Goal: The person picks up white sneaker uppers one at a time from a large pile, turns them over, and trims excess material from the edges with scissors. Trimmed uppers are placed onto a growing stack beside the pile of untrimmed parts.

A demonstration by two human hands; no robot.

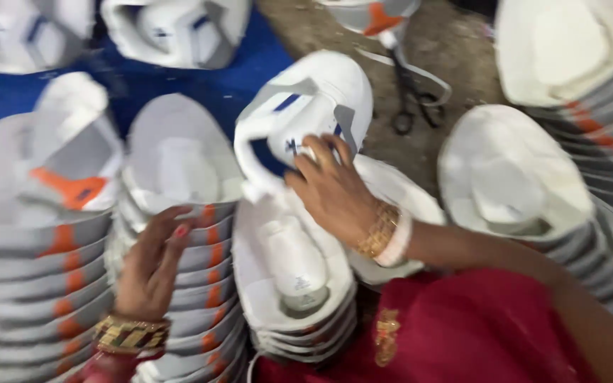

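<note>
While right hand (331,188) grips smooth white shoe upper (299,117), left hand (152,266) rests half-open on curved stack (200,284).

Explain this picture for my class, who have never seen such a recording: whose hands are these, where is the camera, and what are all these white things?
There is no machine here. The single picture comes from a camera worn on a person's head, looking down at their own two bare hands. The right hand grips a white shoe upper with blue trim, lifted above a stack of white uppers. The left hand rests its fingers against a neighbouring stack with orange trim. More such stacks stand all around, one at the far left and one at the right. Black scissors lie on the brown floor beyond. The picture is blurred by motion.
</note>
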